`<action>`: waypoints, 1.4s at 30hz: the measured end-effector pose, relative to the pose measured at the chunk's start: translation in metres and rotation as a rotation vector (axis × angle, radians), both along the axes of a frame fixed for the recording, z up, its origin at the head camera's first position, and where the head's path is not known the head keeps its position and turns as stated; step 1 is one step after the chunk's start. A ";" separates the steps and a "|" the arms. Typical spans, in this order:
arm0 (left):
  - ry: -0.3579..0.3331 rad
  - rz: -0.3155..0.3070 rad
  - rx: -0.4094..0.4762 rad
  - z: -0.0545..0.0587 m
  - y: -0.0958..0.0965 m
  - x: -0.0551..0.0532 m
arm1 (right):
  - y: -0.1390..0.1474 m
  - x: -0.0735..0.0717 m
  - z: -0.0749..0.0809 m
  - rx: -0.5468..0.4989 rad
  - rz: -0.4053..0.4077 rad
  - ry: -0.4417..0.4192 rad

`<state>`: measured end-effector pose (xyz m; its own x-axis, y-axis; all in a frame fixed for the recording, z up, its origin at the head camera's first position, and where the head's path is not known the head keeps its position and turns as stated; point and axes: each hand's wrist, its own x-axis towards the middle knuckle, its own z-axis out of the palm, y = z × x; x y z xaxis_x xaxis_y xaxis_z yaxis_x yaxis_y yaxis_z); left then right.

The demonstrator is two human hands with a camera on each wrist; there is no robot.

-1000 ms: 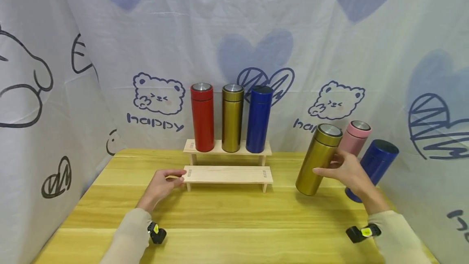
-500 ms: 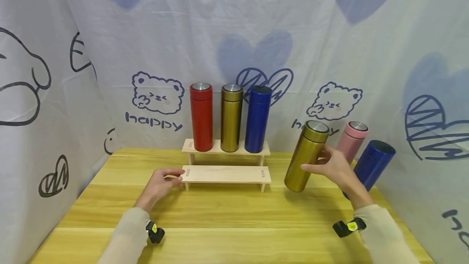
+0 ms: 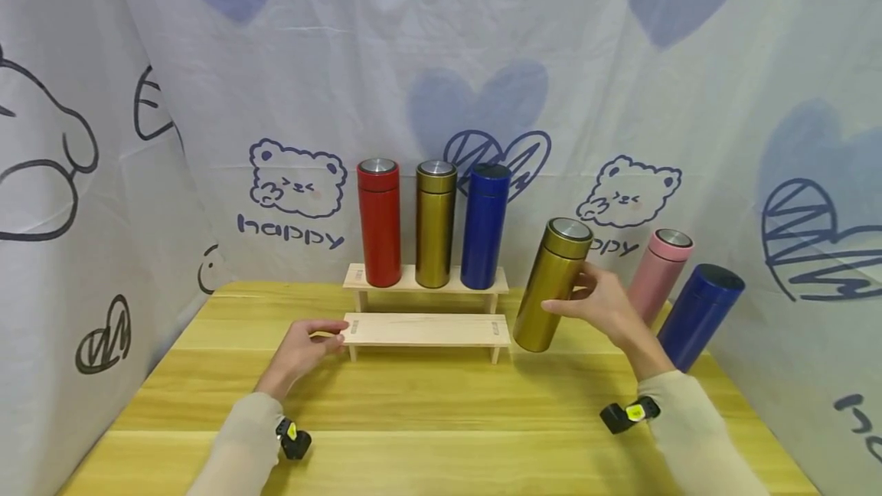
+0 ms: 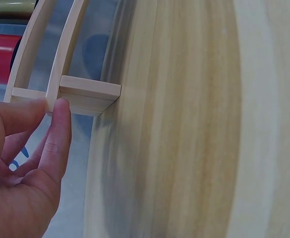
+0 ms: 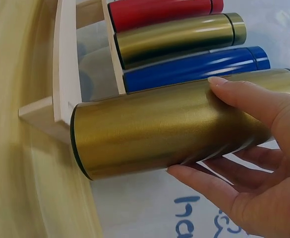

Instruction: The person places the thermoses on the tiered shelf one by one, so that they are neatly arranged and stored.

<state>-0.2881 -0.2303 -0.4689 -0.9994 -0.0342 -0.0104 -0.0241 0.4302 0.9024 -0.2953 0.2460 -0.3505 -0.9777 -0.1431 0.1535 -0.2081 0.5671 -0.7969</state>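
A tilted gold flask (image 3: 551, 289) is gripped by the right hand (image 3: 601, 303) at three o'clock from the lower shelf (image 3: 426, 330), whose nine-o'clock end is pinched by the left hand (image 3: 302, 350).

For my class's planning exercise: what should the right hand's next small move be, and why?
Probably ease the held gold flask left over the lower shelf: the right hand holds it near that shelf's right end, while the left hand pinches the other end.
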 end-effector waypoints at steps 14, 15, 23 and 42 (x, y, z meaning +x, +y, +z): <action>-0.008 0.003 -0.011 0.002 0.001 0.000 | -0.030 -0.009 0.002 -0.041 0.024 -0.004; -0.006 0.002 -0.011 0.002 0.001 0.000 | -0.032 -0.010 0.003 -0.039 0.022 -0.004; 0.003 -0.010 0.001 0.004 0.001 0.001 | -0.045 -0.013 0.005 -0.056 0.042 -0.004; 0.037 -0.022 0.017 -0.001 0.000 -0.001 | -0.065 -0.015 0.006 -0.070 0.064 -0.037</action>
